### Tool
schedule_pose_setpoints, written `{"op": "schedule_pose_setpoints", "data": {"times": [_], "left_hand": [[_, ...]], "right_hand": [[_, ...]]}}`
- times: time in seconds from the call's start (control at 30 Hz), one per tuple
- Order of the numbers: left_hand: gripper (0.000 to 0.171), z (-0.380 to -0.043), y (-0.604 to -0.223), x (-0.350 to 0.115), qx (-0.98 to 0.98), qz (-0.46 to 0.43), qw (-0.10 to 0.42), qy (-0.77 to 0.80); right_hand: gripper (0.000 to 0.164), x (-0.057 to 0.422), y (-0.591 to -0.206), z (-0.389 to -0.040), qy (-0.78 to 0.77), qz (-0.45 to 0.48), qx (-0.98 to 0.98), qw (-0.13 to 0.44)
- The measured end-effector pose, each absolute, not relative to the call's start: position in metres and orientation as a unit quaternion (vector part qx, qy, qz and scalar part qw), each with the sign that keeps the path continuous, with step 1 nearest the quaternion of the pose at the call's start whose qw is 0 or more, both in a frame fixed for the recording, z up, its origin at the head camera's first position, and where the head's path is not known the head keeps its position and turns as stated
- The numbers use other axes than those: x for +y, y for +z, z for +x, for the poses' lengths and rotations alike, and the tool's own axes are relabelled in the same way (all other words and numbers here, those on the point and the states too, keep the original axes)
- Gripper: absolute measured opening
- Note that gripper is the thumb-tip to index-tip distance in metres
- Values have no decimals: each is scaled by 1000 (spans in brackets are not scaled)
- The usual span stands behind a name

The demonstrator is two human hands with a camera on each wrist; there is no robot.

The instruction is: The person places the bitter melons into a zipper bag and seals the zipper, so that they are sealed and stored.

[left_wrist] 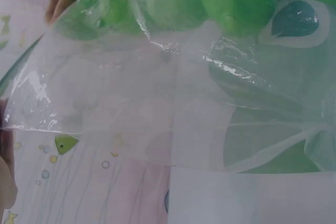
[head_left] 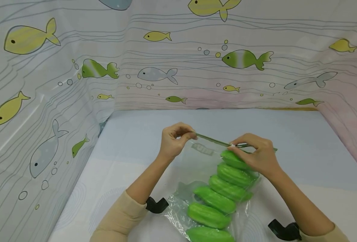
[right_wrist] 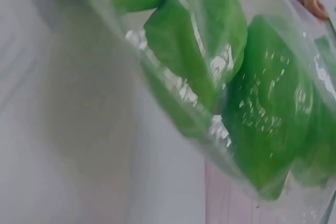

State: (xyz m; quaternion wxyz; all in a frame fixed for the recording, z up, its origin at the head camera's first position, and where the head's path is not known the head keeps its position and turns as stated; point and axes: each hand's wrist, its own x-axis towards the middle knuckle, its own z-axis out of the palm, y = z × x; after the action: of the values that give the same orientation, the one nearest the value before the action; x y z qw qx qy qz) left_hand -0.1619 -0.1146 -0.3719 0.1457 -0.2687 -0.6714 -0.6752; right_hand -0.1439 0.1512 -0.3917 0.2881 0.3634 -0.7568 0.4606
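A clear zip bag (head_left: 193, 171) with a green zip strip (head_left: 210, 138) along its top holds several green, ridged, fruit-like pieces (head_left: 223, 188), stacked in a slanting column. My left hand (head_left: 174, 140) pinches the left end of the strip between thumb and fingers. Farther right, my right hand (head_left: 258, 154) pinches the strip at a small white slider (head_left: 232, 145). Right of the slider the two edges of the strip stand apart. In the right wrist view, the green pieces (right_wrist: 268, 98) show through shiny, creased plastic.
A pale table (head_left: 130, 134) lies beneath the bag. Behind and at the sides hangs a fish-patterned sheet (head_left: 172, 57). Black wrist mounts (head_left: 157, 205) sit near both beige sleeves (head_left: 121, 215).
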Motion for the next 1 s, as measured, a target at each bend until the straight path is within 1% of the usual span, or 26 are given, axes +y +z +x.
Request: {"op": "schedule_pose_setpoints", "data": {"times": [0.57,1.0], "left_hand": [[5,-161,-373,-127,-668,-241,158,-686],[5,-158,-372,-130,-666,-236,169,-687]], "right_hand": [[40,173,-395,-143,435,344,-775,302],[36,186,-399,-142,421,324,-788,311]]}}
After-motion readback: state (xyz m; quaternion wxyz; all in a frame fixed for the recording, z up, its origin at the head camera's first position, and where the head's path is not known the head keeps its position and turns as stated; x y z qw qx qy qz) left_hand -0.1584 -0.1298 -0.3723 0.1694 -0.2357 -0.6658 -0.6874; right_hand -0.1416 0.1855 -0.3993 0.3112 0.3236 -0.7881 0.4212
